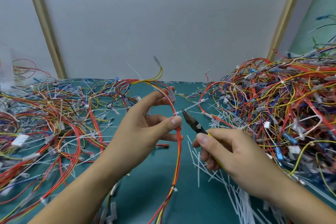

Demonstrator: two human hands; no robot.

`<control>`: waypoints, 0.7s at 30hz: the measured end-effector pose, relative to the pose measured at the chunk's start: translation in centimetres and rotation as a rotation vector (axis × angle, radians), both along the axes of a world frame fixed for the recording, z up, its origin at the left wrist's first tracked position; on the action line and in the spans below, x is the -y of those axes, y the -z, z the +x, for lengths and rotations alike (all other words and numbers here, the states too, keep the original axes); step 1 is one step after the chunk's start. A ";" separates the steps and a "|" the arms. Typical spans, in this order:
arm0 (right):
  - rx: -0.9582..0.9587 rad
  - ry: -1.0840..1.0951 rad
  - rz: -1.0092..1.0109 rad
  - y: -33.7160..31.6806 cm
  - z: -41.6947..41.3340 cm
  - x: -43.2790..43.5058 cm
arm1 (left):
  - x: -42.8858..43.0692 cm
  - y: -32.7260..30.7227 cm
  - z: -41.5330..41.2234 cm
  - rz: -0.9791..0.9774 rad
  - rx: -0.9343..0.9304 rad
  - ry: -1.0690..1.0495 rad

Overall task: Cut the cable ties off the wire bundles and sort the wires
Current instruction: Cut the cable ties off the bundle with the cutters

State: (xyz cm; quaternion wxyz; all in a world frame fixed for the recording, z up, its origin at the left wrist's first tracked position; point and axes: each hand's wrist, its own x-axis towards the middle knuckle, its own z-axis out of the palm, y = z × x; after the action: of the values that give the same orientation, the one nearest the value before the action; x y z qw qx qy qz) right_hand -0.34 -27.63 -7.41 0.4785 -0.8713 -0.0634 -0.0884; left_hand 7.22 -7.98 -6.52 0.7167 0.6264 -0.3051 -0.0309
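My left hand (143, 129) pinches a bundle of red, yellow and white wires (179, 143) between thumb and fingers, holding it up over the green mat. A white cable tie (189, 108) wraps the bundle just above my thumb, its tail pointing right. My right hand (231, 152) grips small cutters (192, 122) with yellow handles. Their dark jaws sit right beside the tie, tips almost touching it. A second white tie (175, 189) binds the same bundle lower down.
A tall heap of tangled wires (283, 105) fills the right side. Spread-out wires with ties (54, 123) cover the left. Cut white tie pieces (223, 183) litter the green mat (156, 174) in front. A grey wall with wooden strips stands behind.
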 end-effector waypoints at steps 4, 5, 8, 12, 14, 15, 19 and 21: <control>-0.007 0.010 -0.027 -0.1 0.0 -0.2 | 0.1 -0.1 0.0 -0.023 0.002 -0.007; -0.008 0.012 -0.030 -0.1 0.0 -0.2 | 0.1 -0.1 0.0 -0.028 0.005 -0.009; -0.008 0.020 -0.043 -0.2 -0.1 -0.2 | 0.0 0.0 0.0 -0.032 0.015 -0.017; 0.004 0.027 -0.077 -0.2 -0.2 -0.3 | 0.1 0.1 -0.1 -0.004 0.037 -0.010; 0.004 0.033 -0.081 -0.2 -0.2 -0.3 | 0.0 0.1 0.0 0.023 0.037 -0.018; 0.003 0.034 -0.080 -0.2 -0.2 -0.3 | 0.0 0.1 0.0 0.032 0.035 -0.021; -0.005 0.027 -0.082 -0.2 -0.3 -0.4 | 0.0 0.1 -0.1 0.041 0.032 -0.019; -0.008 0.028 -0.079 -0.3 -0.3 -0.4 | 0.1 0.1 -0.1 0.004 0.028 -0.009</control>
State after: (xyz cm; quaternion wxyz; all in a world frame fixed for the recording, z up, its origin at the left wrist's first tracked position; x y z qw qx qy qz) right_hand -0.62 -27.22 -7.10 0.4426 -0.8907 -0.0529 -0.0892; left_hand 7.11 -8.10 -6.58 0.7112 0.6296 -0.3121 -0.0195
